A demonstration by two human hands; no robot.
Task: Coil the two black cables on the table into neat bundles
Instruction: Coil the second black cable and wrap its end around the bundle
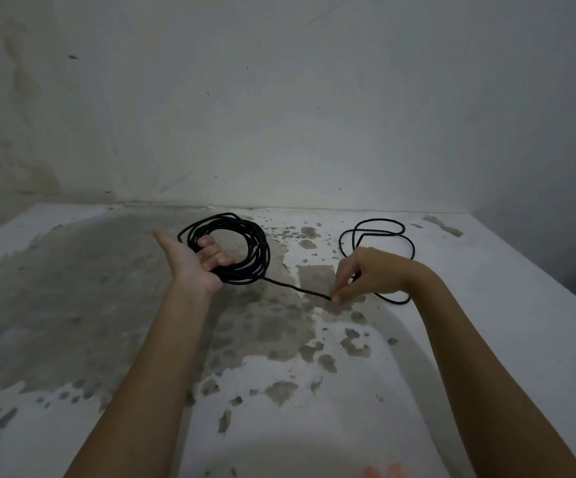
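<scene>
Gripping a round coil of thin black cable [257,250], the left hand [195,262] lies palm-up over the far middle of the worn white-painted table [72,305], its fingers curled through the coil's ring. One straight strand [293,288] runs from the coil's near edge rightward to the right hand [366,274], which pinches it between thumb and fingertips low over the tabletop. Far right, loose black cable loops [376,221] sprawl on the table, partly behind that hand; whether they belong to the same cable cannot be told.
</scene>
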